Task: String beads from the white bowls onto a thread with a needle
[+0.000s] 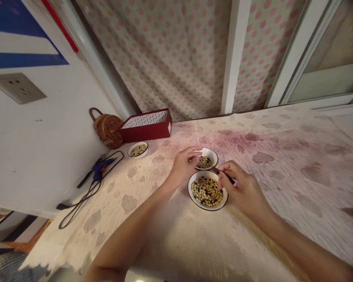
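Note:
Two white bowls with dark rims stand one behind the other on the table, both holding yellow and black beans. My left hand [186, 162] grips the left side of the rear bowl [214, 156], fingers curved over its rim. Closer to me is the front bowl [190, 191], the fuller of the two. My right hand [238, 182] is closed around a spoon-like utensil [231, 180] with a dark handle. The utensil's front part lies over the gap between the two bowls; its tip is hard to make out.
A third bowl [147, 149] of beans stands at the left, before a red open box [147, 132]. Beside that are a brown bag [107, 129] and a blue glue gun [100, 168] with its cord [76, 214]. A patterned cloth [129, 203] covers the table.

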The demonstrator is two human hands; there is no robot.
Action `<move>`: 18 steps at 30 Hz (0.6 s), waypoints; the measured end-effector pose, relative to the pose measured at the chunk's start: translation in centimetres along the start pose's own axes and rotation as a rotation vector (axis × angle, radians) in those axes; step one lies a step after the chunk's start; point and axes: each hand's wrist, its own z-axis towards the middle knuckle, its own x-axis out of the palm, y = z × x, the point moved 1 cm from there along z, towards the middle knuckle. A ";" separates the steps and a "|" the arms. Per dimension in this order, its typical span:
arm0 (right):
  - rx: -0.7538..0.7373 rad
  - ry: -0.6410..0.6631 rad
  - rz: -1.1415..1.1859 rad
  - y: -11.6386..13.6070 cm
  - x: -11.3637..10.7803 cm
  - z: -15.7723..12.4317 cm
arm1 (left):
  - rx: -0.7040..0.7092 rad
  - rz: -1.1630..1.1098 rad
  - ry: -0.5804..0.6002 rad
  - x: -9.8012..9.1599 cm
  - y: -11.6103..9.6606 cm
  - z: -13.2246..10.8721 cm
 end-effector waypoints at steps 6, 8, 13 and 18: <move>-0.006 -0.025 -0.014 0.0 -0.2 0.1 | 0.059 0.364 0.033 -0.8 -1.0 -2.2; -0.002 -0.023 -0.010 0.0 -0.2 0.0 | 0.090 0.564 0.130 -1.2 -2.5 -3.9; 0.011 -0.006 -0.001 -0.1 -0.1 -0.1 | 0.162 0.842 0.312 -1.4 -4.3 -6.3; 0.007 -0.010 -0.023 -0.2 -0.2 -0.1 | 0.177 0.934 0.367 -0.1 -3.5 -6.3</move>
